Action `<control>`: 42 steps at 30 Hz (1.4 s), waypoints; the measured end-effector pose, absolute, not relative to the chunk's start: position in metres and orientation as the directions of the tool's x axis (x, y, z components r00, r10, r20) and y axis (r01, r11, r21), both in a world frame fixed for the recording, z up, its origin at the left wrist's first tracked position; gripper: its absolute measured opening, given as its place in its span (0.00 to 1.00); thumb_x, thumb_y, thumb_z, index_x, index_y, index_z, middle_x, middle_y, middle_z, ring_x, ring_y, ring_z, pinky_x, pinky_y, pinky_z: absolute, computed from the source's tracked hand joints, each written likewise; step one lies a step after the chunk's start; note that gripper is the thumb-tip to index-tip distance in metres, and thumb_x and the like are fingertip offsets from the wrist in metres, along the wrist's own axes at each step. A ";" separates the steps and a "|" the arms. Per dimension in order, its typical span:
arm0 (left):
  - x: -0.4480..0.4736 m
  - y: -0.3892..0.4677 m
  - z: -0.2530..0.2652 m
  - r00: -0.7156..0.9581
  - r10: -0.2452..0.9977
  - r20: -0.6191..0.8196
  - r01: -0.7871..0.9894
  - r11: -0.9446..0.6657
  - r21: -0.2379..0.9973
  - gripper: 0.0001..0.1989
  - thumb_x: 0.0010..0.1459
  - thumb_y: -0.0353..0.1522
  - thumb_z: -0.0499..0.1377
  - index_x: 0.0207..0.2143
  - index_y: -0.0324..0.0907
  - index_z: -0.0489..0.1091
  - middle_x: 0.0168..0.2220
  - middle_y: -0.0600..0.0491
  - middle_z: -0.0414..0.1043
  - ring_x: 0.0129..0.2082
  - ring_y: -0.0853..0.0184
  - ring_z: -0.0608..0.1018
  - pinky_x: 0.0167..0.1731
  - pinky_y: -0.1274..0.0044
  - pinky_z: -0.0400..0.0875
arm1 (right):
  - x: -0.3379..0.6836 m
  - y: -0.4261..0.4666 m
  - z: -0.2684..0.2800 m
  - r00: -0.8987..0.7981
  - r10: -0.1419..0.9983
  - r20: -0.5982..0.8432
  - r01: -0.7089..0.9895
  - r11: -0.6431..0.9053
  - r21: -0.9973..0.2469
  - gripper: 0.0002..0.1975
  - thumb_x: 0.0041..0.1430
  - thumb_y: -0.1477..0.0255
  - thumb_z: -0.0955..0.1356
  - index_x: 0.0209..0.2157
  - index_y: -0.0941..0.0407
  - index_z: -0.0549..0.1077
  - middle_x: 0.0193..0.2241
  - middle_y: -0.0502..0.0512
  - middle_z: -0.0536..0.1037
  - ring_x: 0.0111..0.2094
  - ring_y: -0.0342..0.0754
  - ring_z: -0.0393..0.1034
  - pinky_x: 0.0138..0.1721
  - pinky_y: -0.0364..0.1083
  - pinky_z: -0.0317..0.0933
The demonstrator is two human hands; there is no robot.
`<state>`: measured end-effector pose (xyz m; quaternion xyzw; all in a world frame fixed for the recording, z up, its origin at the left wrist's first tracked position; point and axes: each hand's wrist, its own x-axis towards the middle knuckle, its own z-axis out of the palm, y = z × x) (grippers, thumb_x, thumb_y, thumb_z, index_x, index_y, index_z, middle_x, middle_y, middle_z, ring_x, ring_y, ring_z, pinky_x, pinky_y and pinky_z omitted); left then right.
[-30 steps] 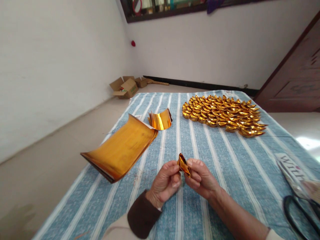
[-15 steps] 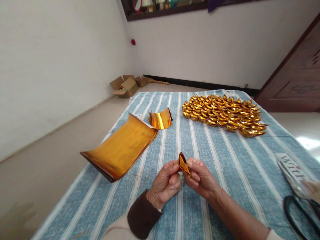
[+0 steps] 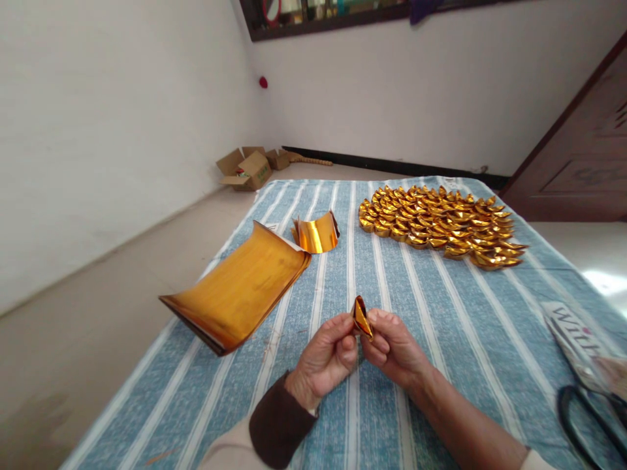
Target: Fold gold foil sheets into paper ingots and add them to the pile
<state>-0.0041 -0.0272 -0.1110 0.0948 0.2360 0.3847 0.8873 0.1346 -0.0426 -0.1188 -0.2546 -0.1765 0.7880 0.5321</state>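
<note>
From my remote view, my left hand (image 3: pixel 323 359) and right hand (image 3: pixel 394 346), fingers curled, pinch a folded gold paper (image 3: pixel 362 320) from opposite sides above the striped table (image 3: pixel 337 281). Compared with a second ago, the paper is tipped slightly more upright; the gold sheets (image 3: pixel 242 287) lie unmoved.

A blue-and-white striped cloth (image 3: pixel 196 398) covers the table. At its right edge lie a clear packet (image 3: pixel 575 329) printed "With" and, just nearer, a black handle (image 3: pixel 563 412) cut off by the frame. On the floor (image 3: pixel 181 235) beyond stand an open carton (image 3: pixel 255 173) and a smaller box (image 3: pixel 277 159). A red knob (image 3: pixel 263 82) sits on the white wall (image 3: pixel 367 98); purple fabric (image 3: pixel 421 11) hangs from a dark frame (image 3: pixel 313 29). A carved brown panel (image 3: pixel 582 150) leans at right.
</note>
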 end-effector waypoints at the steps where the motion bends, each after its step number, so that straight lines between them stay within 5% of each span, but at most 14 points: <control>1: -0.004 -0.027 -0.110 0.585 0.731 -0.352 -0.636 0.683 0.360 0.03 0.52 0.23 0.66 0.31 0.31 0.74 0.18 0.58 0.68 0.13 0.82 0.68 0.14 0.91 0.63 | 0.134 -0.043 -0.119 -0.299 0.927 -0.227 -0.740 -0.376 -0.557 0.18 0.49 0.62 0.75 0.22 0.57 0.65 0.09 0.38 0.56 0.10 0.34 0.45 0.12 0.36 0.41; 5: -0.002 -0.025 -0.105 0.527 0.758 -0.384 -0.639 0.651 0.409 0.05 0.50 0.24 0.67 0.29 0.32 0.73 0.17 0.58 0.67 0.12 0.82 0.65 0.12 0.90 0.60 | 0.132 -0.042 -0.118 -0.233 0.932 -0.279 -0.664 -0.362 -0.655 0.19 0.50 0.58 0.73 0.23 0.56 0.65 0.09 0.39 0.58 0.10 0.35 0.48 0.13 0.37 0.44; 8: -0.001 -0.023 -0.102 0.445 0.795 -0.412 -0.659 0.602 0.451 0.04 0.51 0.24 0.66 0.28 0.32 0.73 0.21 0.56 0.71 0.12 0.83 0.65 0.11 0.90 0.59 | 0.135 -0.043 -0.117 -0.032 0.966 -0.256 -0.473 -0.240 -0.848 0.17 0.54 0.56 0.70 0.27 0.57 0.70 0.12 0.42 0.64 0.13 0.37 0.55 0.15 0.38 0.50; 11: -0.002 -0.022 -0.100 0.379 0.808 -0.451 -0.665 0.577 0.475 0.02 0.54 0.23 0.63 0.28 0.32 0.73 0.24 0.52 0.74 0.13 0.82 0.68 0.12 0.91 0.61 | 0.144 -0.047 -0.115 0.175 0.985 0.012 -0.077 0.026 -0.997 0.15 0.58 0.60 0.68 0.39 0.57 0.75 0.15 0.44 0.69 0.17 0.40 0.62 0.21 0.40 0.58; 15: -0.003 -0.021 -0.097 0.327 0.793 -0.513 -0.649 0.583 0.488 0.04 0.57 0.22 0.59 0.30 0.31 0.73 0.26 0.51 0.76 0.15 0.81 0.72 0.16 0.91 0.67 | 0.153 -0.053 -0.118 -0.005 0.864 0.503 0.401 0.463 -0.791 0.14 0.60 0.67 0.68 0.47 0.56 0.75 0.23 0.50 0.77 0.23 0.44 0.70 0.29 0.43 0.64; 19: -0.002 -0.022 -0.095 0.299 0.784 -0.545 -0.649 0.585 0.486 0.05 0.58 0.21 0.59 0.30 0.32 0.73 0.25 0.52 0.75 0.14 0.81 0.72 0.15 0.91 0.67 | 0.150 -0.053 -0.127 -0.132 0.779 0.613 0.609 0.552 -0.570 0.15 0.64 0.71 0.65 0.51 0.56 0.72 0.27 0.54 0.79 0.25 0.46 0.72 0.29 0.43 0.64; 25: -0.001 -0.022 -0.096 0.313 0.763 -0.566 -0.634 0.611 0.474 0.05 0.58 0.21 0.59 0.29 0.32 0.72 0.25 0.52 0.76 0.15 0.79 0.74 0.16 0.89 0.68 | 0.148 -0.050 -0.130 -0.180 0.665 0.725 0.719 0.592 -0.365 0.14 0.64 0.74 0.65 0.50 0.57 0.73 0.20 0.51 0.75 0.20 0.43 0.66 0.25 0.43 0.58; 35: -0.003 -0.020 -0.098 0.355 0.746 -0.564 -0.624 0.638 0.451 0.06 0.57 0.19 0.58 0.28 0.33 0.71 0.23 0.52 0.75 0.17 0.76 0.76 0.17 0.89 0.69 | 0.146 -0.052 -0.134 -0.157 0.748 0.645 0.640 0.574 -0.511 0.12 0.65 0.74 0.63 0.47 0.57 0.74 0.26 0.55 0.79 0.24 0.44 0.70 0.28 0.43 0.62; 42: -0.004 -0.020 -0.099 0.364 0.745 -0.559 -0.634 0.638 0.437 0.05 0.56 0.19 0.59 0.29 0.33 0.71 0.24 0.51 0.75 0.19 0.75 0.77 0.19 0.89 0.70 | 0.148 -0.051 -0.136 -0.201 0.695 0.691 0.664 0.615 -0.425 0.13 0.64 0.78 0.61 0.47 0.57 0.73 0.24 0.54 0.78 0.22 0.44 0.68 0.26 0.43 0.60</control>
